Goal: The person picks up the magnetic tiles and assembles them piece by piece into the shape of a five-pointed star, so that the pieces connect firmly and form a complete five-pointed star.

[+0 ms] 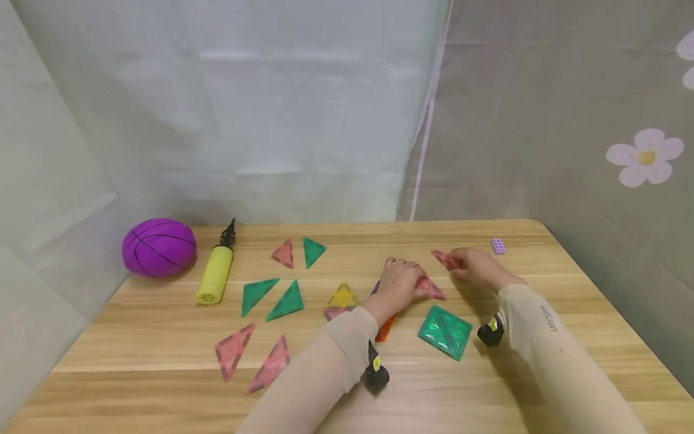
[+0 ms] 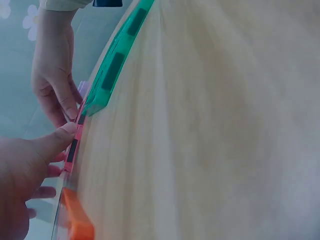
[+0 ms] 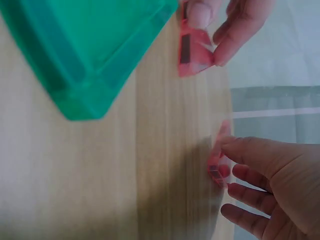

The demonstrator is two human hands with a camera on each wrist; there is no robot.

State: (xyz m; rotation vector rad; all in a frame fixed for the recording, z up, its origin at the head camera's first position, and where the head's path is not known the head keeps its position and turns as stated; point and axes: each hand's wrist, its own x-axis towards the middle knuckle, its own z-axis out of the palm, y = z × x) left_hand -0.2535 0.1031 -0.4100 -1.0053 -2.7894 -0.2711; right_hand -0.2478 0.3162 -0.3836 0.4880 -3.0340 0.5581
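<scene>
Your left hand (image 1: 400, 282) is over the middle right of the table (image 1: 564, 301), pinching a red triangle (image 1: 432, 288) with the thumb on its near side and fingertips behind. The visible corner of that triangle points right and slightly toward you; the long edge you can see slants the same way, from far left to near right. Its other end is hidden under your fingers.

Your right hand (image 1: 479, 270) pinches a second red triangle (image 1: 446, 260) between thumb and fingertips, with the other fingers loosely bent. This one is just beyond the first and to its right, near the far side of the table. Its narrow tip points left and a little away from you, and its long axis runs from that tip back toward your palm. The two red pieces are near each other but apart. You cannot tell from these views whether either one is fully off the wood.

Nearer you, a green square (image 1: 444, 333) lies flat and turned cornerwise, its seam running from the far corner to the near one. An orange piece (image 1: 386, 328) shows beside your left wrist, partly covered, pointing toward you. Left of it, a yellow triangle (image 1: 343, 296) points away from you, its base against a red strip (image 1: 336, 312). A small purple block (image 1: 498, 246) sits beyond your right hand. A purple ball (image 1: 159, 248) and a yellow pump (image 1: 215, 274) are at the far left.
</scene>
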